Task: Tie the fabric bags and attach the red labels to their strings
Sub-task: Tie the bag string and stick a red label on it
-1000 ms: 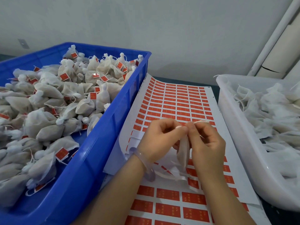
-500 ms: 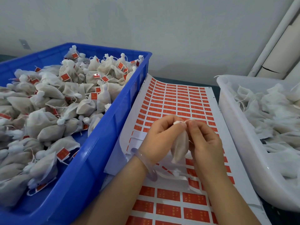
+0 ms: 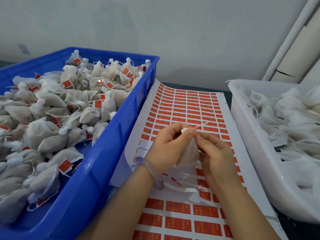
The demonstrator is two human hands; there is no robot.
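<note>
Nearest me, the sheet of red labels (image 3: 181, 222) lies on the tabletop (image 3: 199, 85), with peeled white backing strips (image 3: 180, 187) curling under my wrists. A clear bracelet (image 3: 150, 172) sits on my left wrist. My left hand (image 3: 166, 149) curls round the fabric bag (image 3: 188, 151) and pinches its gathered neck. My right hand (image 3: 216, 153) grips the bag's other side, fingers bent. The bag hangs upright between them, above the sheet. Its string (image 3: 201, 124) pokes up and right from the neck. To the left, the blue crate (image 3: 103, 153) holds tied, labelled bags (image 3: 52, 118). To the right, the white tub (image 3: 251, 135) holds loose bags (image 3: 285, 122).
</note>
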